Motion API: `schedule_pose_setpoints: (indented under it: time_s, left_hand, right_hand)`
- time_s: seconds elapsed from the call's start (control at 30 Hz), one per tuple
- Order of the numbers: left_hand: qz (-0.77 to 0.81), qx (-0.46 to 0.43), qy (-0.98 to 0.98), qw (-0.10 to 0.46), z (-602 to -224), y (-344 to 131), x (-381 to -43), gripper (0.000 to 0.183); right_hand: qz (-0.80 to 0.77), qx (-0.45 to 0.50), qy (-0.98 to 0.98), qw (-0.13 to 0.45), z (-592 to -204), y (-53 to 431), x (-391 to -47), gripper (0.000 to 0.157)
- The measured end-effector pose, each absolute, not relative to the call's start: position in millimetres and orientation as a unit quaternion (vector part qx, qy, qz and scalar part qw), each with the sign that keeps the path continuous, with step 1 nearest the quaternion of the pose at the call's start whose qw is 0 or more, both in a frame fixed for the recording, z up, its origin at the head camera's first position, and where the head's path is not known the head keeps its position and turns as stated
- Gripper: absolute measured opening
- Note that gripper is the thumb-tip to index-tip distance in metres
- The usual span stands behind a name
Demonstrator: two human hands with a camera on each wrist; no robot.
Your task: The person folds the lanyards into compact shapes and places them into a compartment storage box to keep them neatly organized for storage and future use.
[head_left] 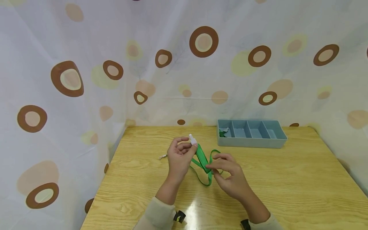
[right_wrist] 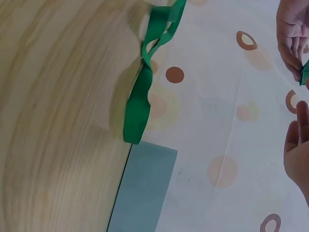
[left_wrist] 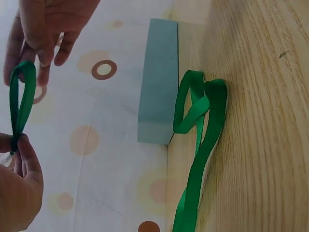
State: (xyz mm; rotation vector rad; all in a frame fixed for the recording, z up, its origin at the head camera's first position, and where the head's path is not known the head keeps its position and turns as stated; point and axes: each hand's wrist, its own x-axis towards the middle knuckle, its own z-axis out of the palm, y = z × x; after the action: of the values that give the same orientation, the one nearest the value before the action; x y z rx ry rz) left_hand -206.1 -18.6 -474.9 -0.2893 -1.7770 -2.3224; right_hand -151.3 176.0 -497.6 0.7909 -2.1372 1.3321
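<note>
A green ribbon lanyard (head_left: 202, 157) is stretched between the two hands above the table. My left hand (head_left: 179, 159) pinches its upper end, where a white plastic piece (head_left: 193, 139) sticks out past the fingers. At the lower end, the thumb and forefinger of my right hand (head_left: 231, 174) close on the ribbon; its other fingers stay loosely bent. Between the hands the ribbon forms a narrow loop (left_wrist: 28, 96) in the left wrist view. More of the green strap (left_wrist: 195, 169) hangs in loose curves below. In the right wrist view, the right hand (right_wrist: 300, 150) is cut off at the edge.
A blue-grey divided tray (head_left: 253, 142) stands at the back right of the wooden table (head_left: 138, 191). Small green and whitish pieces (head_left: 223, 132) lie in its leftmost compartment. A small pale end piece (head_left: 162, 157) shows left of the left hand. Patterned curtain (head_left: 178, 76) surrounds the table.
</note>
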Motion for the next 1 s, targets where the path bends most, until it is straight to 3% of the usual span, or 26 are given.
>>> schedule_pose_setpoints:
  time_s: [0.27, 0.43, 1.0]
  left_hand:
    - [-0.788, -0.104, -0.6, 0.089, -476.7, -16.2, -204.9, 0.029]
    - [-0.789, -0.105, -0.598, 0.088, -475.7, -16.4, -204.8, 0.029]
    - [-0.79, -0.117, -0.596, 0.087, -471.0, -16.8, -202.7, 0.027]
  right_hand:
    - [0.561, 0.285, -0.744, 0.224, -499.6, 175.4, -154.0, 0.049]
    - [0.602, 0.257, -0.726, 0.211, -504.0, 179.1, -157.0, 0.038]
    - [0.522, 0.249, -0.799, 0.166, -507.8, 173.5, -155.8, 0.027]
